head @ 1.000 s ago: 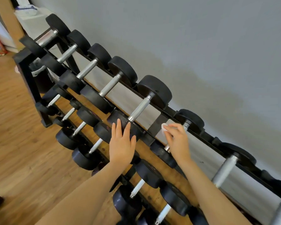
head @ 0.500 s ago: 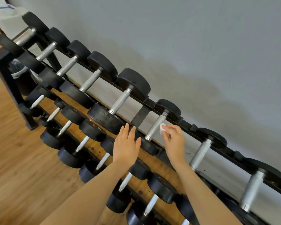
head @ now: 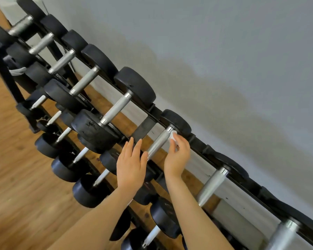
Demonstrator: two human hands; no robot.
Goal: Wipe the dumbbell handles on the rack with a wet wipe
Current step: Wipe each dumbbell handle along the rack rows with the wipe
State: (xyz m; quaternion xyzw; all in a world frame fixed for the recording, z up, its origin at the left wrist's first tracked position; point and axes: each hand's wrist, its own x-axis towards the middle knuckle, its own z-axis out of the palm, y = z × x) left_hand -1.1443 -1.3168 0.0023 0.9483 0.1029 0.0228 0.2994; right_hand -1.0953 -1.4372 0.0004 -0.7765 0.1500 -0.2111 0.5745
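A black rack (head: 143,128) with two tiers of black dumbbells runs diagonally along the grey wall. My right hand (head: 177,156) pinches a small white wet wipe (head: 173,136) against the far end of a silver knurled dumbbell handle (head: 157,143) on the upper tier. My left hand (head: 131,163) lies flat, fingers straight, over the near black head of that same dumbbell, which it hides. A bigger dumbbell with a silver handle (head: 115,110) sits just to the left.
More silver handles (head: 211,184) continue along the upper tier to the right. Smaller dumbbells (head: 87,192) fill the lower tier. Wooden floor (head: 16,186) spreads on the left. The grey wall (head: 224,60) stands right behind the rack.
The view has moved closer and along the rack. My right hand with the wipe has slid up the handle toward its far end. My left hand stays flat on the near head.
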